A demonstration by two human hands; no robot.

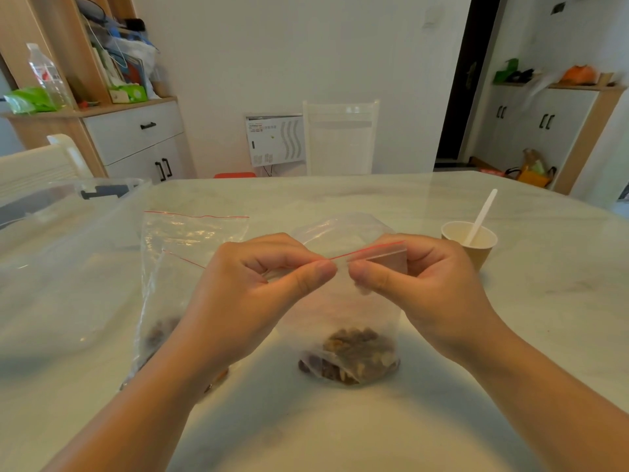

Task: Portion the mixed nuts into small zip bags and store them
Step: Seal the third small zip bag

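Desk [340, 434] first: pale marble, filling the view, with everything I need on its middle stretch. At its far left corner sits a clear storage box [68, 212]; what it holds I cannot tell. Left of centre lie two more zip bags [170, 267], overlapping, the nearer one with a dark handful of nuts at its bottom, partly hidden by my forearm. Directly before me stands the bag I am working on [354, 318], upright, with its nuts [354, 356] heaped at the bottom on the desk. Its long red-lined seal [360, 252] runs crosswise, left to right, rising a little toward the right. My left hand [258, 284] pinches that seal between thumb and forefinger; my right hand [418, 284] pinches it just beside, thumbs almost meeting at the middle. Each grip is clamped on the strip. I judge the next move is a slide outward along the seal, and both hands are equally near. Toward the right edge stands a paper cup [471, 243] with a white spoon [481, 218] leaning in it.
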